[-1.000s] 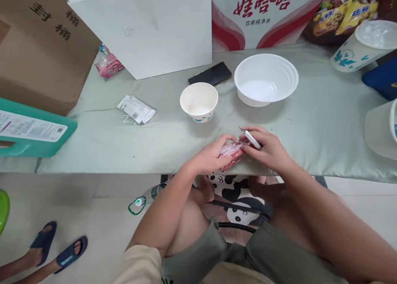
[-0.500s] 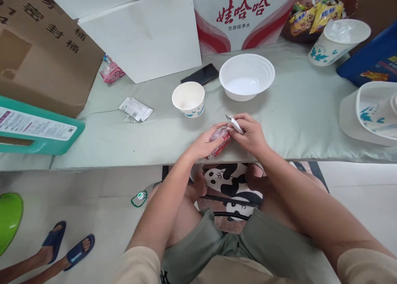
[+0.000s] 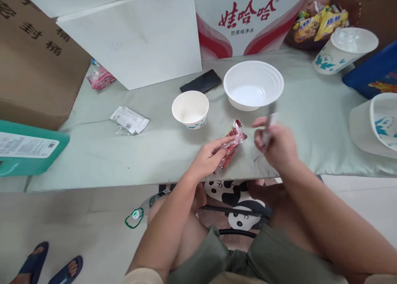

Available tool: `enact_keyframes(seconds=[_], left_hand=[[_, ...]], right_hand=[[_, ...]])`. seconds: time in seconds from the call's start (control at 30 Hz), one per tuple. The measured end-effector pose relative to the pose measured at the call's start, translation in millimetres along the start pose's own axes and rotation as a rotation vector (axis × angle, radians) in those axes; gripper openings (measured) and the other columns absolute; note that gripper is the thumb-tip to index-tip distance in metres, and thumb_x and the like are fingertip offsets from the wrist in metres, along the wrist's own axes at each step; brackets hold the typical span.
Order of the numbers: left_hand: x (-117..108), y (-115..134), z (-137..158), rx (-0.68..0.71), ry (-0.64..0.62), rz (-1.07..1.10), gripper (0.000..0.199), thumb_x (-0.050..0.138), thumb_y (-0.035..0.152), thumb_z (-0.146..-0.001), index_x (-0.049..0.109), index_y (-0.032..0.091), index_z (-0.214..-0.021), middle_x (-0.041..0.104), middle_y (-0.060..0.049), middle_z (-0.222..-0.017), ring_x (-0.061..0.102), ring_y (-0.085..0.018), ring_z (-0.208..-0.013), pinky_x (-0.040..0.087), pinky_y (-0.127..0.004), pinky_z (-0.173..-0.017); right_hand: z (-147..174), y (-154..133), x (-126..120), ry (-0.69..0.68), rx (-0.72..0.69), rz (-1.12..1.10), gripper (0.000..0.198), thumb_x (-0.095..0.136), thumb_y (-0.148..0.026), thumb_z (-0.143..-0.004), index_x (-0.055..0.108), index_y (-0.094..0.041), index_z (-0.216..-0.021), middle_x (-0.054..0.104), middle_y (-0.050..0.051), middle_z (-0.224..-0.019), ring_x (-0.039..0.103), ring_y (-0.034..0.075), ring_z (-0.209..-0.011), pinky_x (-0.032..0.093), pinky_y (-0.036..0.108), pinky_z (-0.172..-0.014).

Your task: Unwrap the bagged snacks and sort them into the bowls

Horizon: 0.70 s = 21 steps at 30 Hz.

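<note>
At the six-o'clock edge of the tabletop (image 3: 167,162), the left grip (image 3: 208,156) was closed on a red, clear-wrapped packet (image 3: 229,155). At three o'clock from it, the right grip (image 3: 279,145), blurred, was clasped round a tool (image 3: 269,124). From the packet, the cup (image 3: 190,108) stood between ten and eleven o'clock, the bowl (image 3: 252,95) at one, the phone (image 3: 201,82) at eleven.

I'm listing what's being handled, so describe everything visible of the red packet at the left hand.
The red packet looks like crinkled clear plastic around glossy red contents, with a little green near its far end; the contents themselves are too small to identify. Long and narrow, it lies slanted near the front edge of the pale green cloth, far end toward the right. The left hand touches it; the right hand is apart from it.
</note>
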<state>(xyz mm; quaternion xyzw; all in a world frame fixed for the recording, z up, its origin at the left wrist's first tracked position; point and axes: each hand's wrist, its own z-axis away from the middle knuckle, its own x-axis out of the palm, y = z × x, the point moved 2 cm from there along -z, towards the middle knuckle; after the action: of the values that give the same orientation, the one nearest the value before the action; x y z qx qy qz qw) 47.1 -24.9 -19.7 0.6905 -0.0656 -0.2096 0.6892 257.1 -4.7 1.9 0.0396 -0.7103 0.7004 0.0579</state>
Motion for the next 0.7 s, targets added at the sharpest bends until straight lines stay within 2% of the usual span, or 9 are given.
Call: enact_keyframes(seconds=[0.1, 0.17, 0.27, 0.33, 0.4, 0.47, 0.57, 0.7], left_hand=[[-5, -1, 2, 0.05, 0.094, 0.049, 0.038, 0.051, 0.022, -0.094, 0.068, 0.024, -0.127, 0.069, -0.005, -0.133, 0.063, -0.023, -0.122, 0.047, -0.038, -0.107], [-5, -4, 3, 0.066, 0.179, 0.081, 0.035, 0.053, 0.025, -0.094, 0.067, 0.025, -0.127, 0.068, -0.005, -0.131, 0.064, -0.023, -0.119, 0.047, -0.038, -0.106], [1, -9, 2, 0.046, 0.266, 0.1, 0.034, 0.057, 0.026, -0.093, 0.063, 0.026, -0.127, 0.068, -0.005, -0.125, 0.065, -0.022, -0.111, 0.049, -0.038, -0.101], [7, -12, 0, 0.025, 0.275, 0.108, 0.033, 0.057, 0.027, -0.093, 0.061, 0.026, -0.126, 0.068, -0.005, -0.117, 0.065, -0.02, -0.103, 0.051, -0.036, -0.096], [12, -15, -2, 0.003, 0.268, 0.12, 0.031, 0.055, 0.026, -0.094, 0.059, 0.026, -0.125, 0.067, -0.004, -0.107, 0.065, -0.017, -0.091, 0.052, -0.033, -0.088], [13, -16, -3, -0.01, 0.278, 0.115, 0.028, 0.054, 0.023, -0.094, 0.058, 0.026, -0.121, 0.065, -0.001, -0.097, 0.061, -0.014, -0.079, 0.051, -0.028, -0.077], [10, -14, -4, -0.018, 0.33, 0.062, 0.024, 0.055, 0.017, -0.089, 0.058, 0.025, -0.111, 0.06, 0.002, -0.083, 0.051, -0.011, -0.064, 0.045, -0.024, -0.064], [10, -10, -5, -0.01, 0.339, 0.009, 0.018, 0.056, 0.017, -0.086, 0.057, 0.024, -0.103, 0.048, 0.007, -0.064, 0.04, -0.009, -0.052, 0.037, -0.022, -0.054]], right_hand=[[-5, -13, -8, 0.231, -0.083, -0.309, 0.023, 0.062, -0.047, -0.077, 0.06, -0.025, -0.078, 0.047, -0.005, -0.062, 0.032, 0.007, -0.038, 0.02, 0.023, -0.033], [-2, -5, 0, 0.25, 0.002, -0.306, 0.024, 0.067, -0.046, -0.072, 0.058, -0.024, -0.075, 0.047, -0.006, -0.061, 0.034, 0.006, -0.037, 0.019, 0.021, -0.032], [11, 20, 28, 0.061, 0.245, -0.165, 0.026, 0.07, -0.044, -0.072, 0.057, -0.023, -0.08, 0.048, -0.006, -0.06, 0.043, 0.007, -0.041, 0.021, 0.019, -0.033], [19, 30, 44, -0.097, 0.285, -0.11, 0.031, 0.068, -0.05, -0.075, 0.058, -0.022, -0.084, 0.053, -0.004, -0.066, 0.05, 0.01, -0.047, 0.024, 0.019, -0.033], [23, 31, 50, -0.206, 0.284, -0.064, 0.035, 0.062, -0.056, -0.078, 0.06, -0.021, -0.085, 0.055, -0.002, -0.068, 0.051, 0.01, -0.049, 0.028, 0.02, -0.034], [25, 28, 46, -0.232, 0.281, 0.0, 0.035, 0.057, -0.055, -0.083, 0.061, -0.02, -0.084, 0.053, -0.002, -0.066, 0.049, 0.01, -0.049, 0.03, 0.021, -0.036], [26, 22, 33, -0.195, 0.283, 0.101, 0.035, 0.057, -0.054, -0.086, 0.065, -0.02, -0.087, 0.053, -0.001, -0.067, 0.049, 0.01, -0.05, 0.036, 0.022, -0.039], [25, 22, 25, -0.219, 0.288, 0.178, 0.046, 0.06, -0.065, -0.083, 0.064, -0.019, -0.082, 0.058, 0.0, -0.071, 0.051, 0.01, -0.051, 0.044, 0.024, -0.044]])
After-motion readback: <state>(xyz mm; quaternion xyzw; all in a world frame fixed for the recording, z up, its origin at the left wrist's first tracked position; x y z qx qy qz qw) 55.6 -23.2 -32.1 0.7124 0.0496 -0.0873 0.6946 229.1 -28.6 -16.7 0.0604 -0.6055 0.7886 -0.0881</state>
